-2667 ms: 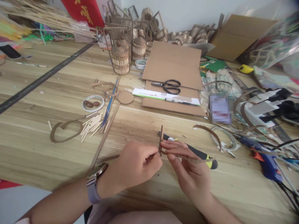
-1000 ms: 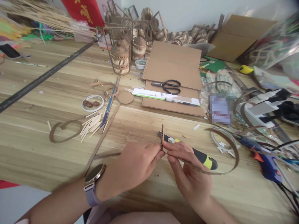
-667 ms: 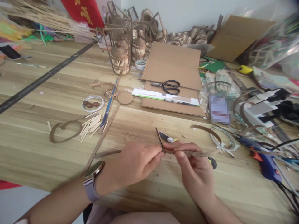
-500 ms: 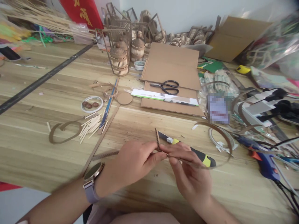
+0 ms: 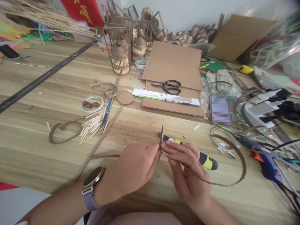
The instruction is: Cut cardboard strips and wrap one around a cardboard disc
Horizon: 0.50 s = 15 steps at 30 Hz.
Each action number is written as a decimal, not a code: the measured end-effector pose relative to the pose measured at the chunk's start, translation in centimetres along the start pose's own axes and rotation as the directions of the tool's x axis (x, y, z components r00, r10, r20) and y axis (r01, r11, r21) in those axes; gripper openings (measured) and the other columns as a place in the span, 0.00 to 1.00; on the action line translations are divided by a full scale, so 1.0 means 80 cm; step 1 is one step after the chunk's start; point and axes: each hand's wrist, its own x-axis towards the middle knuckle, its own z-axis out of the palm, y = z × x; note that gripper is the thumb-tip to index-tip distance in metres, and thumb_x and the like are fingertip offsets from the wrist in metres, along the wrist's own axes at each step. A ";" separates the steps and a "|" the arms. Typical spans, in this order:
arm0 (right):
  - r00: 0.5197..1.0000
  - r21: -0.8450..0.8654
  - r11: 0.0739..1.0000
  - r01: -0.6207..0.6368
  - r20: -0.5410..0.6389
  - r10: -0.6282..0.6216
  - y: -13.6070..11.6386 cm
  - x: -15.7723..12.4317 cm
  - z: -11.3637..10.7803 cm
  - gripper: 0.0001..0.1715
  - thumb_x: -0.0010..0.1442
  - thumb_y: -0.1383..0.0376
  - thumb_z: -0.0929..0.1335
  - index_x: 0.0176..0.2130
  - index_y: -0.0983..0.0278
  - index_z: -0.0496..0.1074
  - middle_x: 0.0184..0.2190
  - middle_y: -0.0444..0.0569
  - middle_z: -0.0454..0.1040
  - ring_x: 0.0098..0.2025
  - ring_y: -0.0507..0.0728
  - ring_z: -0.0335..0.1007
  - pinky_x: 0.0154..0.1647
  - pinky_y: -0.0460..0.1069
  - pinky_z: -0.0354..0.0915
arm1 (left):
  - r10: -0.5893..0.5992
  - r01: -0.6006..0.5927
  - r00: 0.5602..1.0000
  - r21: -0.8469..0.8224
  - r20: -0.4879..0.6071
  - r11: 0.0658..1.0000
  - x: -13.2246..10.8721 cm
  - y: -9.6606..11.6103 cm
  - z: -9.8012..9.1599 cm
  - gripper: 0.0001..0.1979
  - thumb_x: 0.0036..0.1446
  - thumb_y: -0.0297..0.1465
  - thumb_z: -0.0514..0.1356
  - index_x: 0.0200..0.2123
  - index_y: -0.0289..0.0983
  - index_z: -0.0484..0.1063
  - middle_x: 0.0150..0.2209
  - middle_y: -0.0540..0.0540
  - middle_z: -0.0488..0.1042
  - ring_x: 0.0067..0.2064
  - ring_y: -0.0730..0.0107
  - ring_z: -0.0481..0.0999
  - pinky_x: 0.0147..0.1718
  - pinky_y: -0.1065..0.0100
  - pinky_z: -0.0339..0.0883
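Near the front of the table, my left hand (image 5: pixel 137 164) pinches a narrow cardboard strip (image 5: pixel 162 137), whose corrugated end sticks up past the fingertips. My right hand (image 5: pixel 189 175) is closed on the same strip, its fingers pressed together close to the left fingertips. From there the strip's long tail (image 5: pixel 242 168) curls out to the right and bends back on itself. Behind the right fingers lies a utility knife (image 5: pixel 208 161) with a black and yellow handle, partly hidden. Another ridged strip (image 5: pixel 105 156) shows beyond my left wrist.
Small sticks (image 5: pixel 91 126), a tape roll (image 5: pixel 92 104) around brown beads and a cardboard disc (image 5: pixel 125 98) lie to the left. Black scissors (image 5: pixel 172 87) rest on cardboard sheets (image 5: pixel 173 65). A glue gun (image 5: pixel 264 159) is at right; small lanterns (image 5: pixel 119 59) stand behind.
The strip's upright end has turned more vertical between my hands. My right fingers have straightened a little, and the strip's tail has swung lower and further right.
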 end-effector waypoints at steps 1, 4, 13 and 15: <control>1.000 0.015 1.000 -0.015 0.000 0.015 0.001 -0.001 0.000 0.12 0.62 0.74 0.66 0.42 0.57 0.69 0.41 0.45 0.83 0.47 0.59 0.79 0.54 0.58 0.60 | 0.011 -0.011 1.000 -0.010 -0.004 1.000 0.000 0.000 -0.001 0.17 0.71 0.31 0.43 0.34 0.37 0.67 0.26 0.47 0.76 0.26 0.62 0.76 0.24 0.66 0.56; 0.998 0.063 0.996 -0.057 0.003 0.057 0.002 -0.001 -0.001 0.11 0.64 0.72 0.65 0.43 0.57 0.69 0.39 0.45 0.83 0.47 0.59 0.79 0.54 0.59 0.60 | 0.016 -0.016 1.000 -0.066 -0.002 0.998 0.000 -0.002 -0.003 0.16 0.70 0.31 0.44 0.32 0.38 0.66 0.25 0.48 0.74 0.25 0.64 0.74 0.25 0.67 0.55; 0.989 0.202 0.969 -0.141 -0.005 0.145 0.000 0.008 -0.002 0.04 0.67 0.66 0.64 0.40 0.57 0.68 0.36 0.47 0.83 0.49 0.61 0.79 0.52 0.60 0.65 | -0.050 0.055 0.998 -0.198 0.031 0.979 0.002 -0.011 -0.004 0.14 0.68 0.30 0.47 0.31 0.38 0.66 0.23 0.51 0.71 0.24 0.69 0.70 0.25 0.69 0.52; 0.994 0.185 0.977 -0.109 0.003 0.110 0.003 0.007 -0.003 0.02 0.66 0.65 0.65 0.41 0.57 0.68 0.39 0.48 0.83 0.50 0.62 0.78 0.53 0.61 0.66 | -0.087 0.095 0.995 -0.213 0.047 0.972 0.003 -0.009 -0.005 0.15 0.69 0.33 0.46 0.32 0.38 0.67 0.24 0.51 0.72 0.24 0.69 0.71 0.25 0.69 0.53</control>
